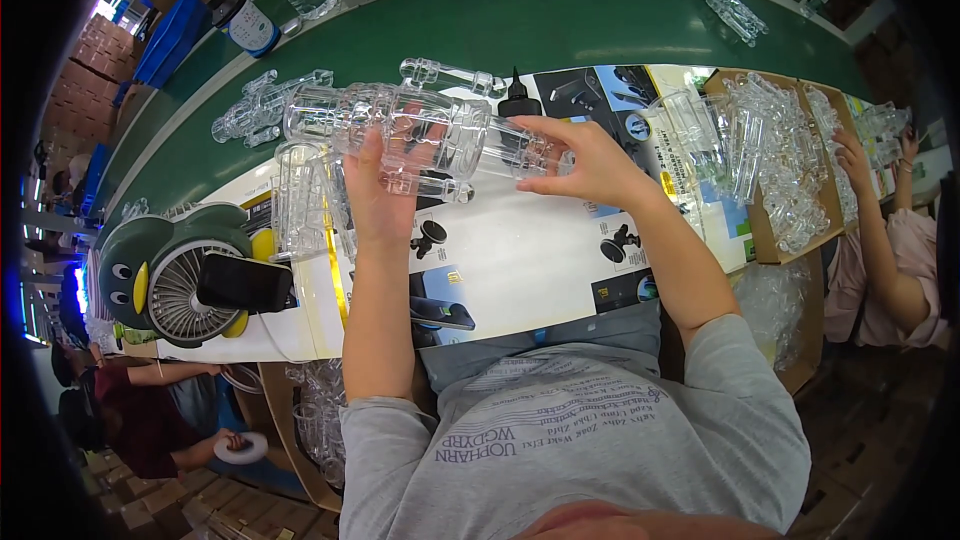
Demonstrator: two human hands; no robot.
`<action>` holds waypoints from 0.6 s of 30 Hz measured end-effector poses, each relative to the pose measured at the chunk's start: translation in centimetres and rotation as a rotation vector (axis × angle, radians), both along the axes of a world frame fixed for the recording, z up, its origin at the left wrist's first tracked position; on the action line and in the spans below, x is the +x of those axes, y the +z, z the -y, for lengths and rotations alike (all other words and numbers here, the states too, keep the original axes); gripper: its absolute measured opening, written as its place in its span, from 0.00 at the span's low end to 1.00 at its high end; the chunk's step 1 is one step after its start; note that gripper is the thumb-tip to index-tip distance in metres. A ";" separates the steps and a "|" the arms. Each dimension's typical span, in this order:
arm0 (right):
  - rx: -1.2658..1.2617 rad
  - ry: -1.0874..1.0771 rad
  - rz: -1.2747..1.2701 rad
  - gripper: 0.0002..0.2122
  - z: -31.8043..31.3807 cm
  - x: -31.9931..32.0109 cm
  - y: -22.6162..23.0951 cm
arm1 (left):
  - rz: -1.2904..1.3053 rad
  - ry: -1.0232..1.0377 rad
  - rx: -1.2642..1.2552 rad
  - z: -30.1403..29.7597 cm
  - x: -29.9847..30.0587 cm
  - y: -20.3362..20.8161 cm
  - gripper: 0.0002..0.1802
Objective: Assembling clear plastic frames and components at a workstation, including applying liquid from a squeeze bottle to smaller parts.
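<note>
My left hand [378, 180] is wrapped round a large clear plastic cylinder [335, 112] with ribbed rings, held level above the sheet-covered table. Short clear side tubes stick out of the cylinder above and below my fingers. My right hand [590, 162] pinches a narrower clear plastic tube [515, 145] between thumb and fingers at the cylinder's right end. Whether the tube sits inside the cylinder or only touches it, I cannot tell. Behind my hands stands a black bottle [518, 98] with a pointed nozzle.
Clear parts lie in a heap [262, 108] at left, and clear cylinders [300, 195] stand nearer. A penguin-shaped fan [185, 280] bears a phone [245, 283]. On the right is a cardboard box [765, 230] of clear parts, with another person's hand [853, 160] beside it.
</note>
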State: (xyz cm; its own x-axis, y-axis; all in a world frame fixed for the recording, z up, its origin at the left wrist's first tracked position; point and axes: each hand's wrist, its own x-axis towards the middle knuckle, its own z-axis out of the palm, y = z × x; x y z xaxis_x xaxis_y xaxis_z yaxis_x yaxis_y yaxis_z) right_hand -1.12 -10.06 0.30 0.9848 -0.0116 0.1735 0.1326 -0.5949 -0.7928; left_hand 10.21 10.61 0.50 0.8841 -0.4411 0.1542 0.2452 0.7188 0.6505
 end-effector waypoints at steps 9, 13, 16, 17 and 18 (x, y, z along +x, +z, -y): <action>0.022 0.014 -0.003 0.32 0.1 -0.1 0.1 | 0.004 0.002 0.000 0.2 -0.2 0.1 0.28; 0.042 0.020 -0.069 0.31 -0.1 -0.2 0.8 | -0.004 0.007 0.010 0.1 -0.1 0.0 0.28; 0.033 0.022 -0.067 0.31 -0.1 -0.2 0.9 | -0.009 0.009 0.015 0.0 -0.1 0.0 0.28; 0.033 0.022 -0.067 0.31 -0.1 -0.2 0.9 | -0.013 0.009 0.017 0.0 -0.2 0.0 0.28; 0.032 0.020 -0.073 0.31 -0.1 -0.2 0.9 | -0.013 0.009 0.017 0.0 -0.2 0.0 0.28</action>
State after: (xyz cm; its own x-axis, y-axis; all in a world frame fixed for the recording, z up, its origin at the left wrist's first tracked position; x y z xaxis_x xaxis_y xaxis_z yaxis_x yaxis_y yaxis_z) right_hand -1.33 -9.91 1.18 0.9948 0.0033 0.1014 0.0855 -0.5667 -0.8195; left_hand 10.03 10.59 0.46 0.8899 -0.4356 0.1354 0.2472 0.7099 0.6595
